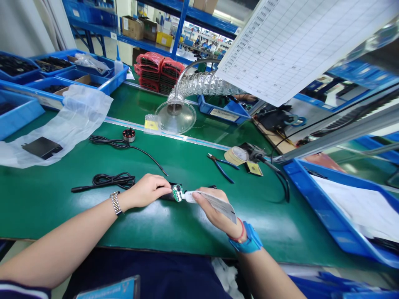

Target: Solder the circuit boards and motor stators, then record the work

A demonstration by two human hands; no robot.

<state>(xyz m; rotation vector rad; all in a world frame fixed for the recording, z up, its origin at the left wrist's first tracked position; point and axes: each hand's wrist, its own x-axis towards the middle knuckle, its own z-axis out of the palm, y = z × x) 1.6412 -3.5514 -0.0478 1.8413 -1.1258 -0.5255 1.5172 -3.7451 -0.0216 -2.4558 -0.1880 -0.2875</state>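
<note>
One blue badge hangs at the bottom edge, below two hands. The left hand pinches the edge of one small green circuit board between thumb and fingers; the right hand grips one white tube, nozzle at the board. Around them on the green table are two coiled black cables, one motor, one pair of pliers and, farther off, one clear funnel.

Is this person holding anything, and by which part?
Yes. The right hand grips a white tube around its body, behind the nozzle. The left hand seems to steady a green circuit board by its near-left edge.
</note>
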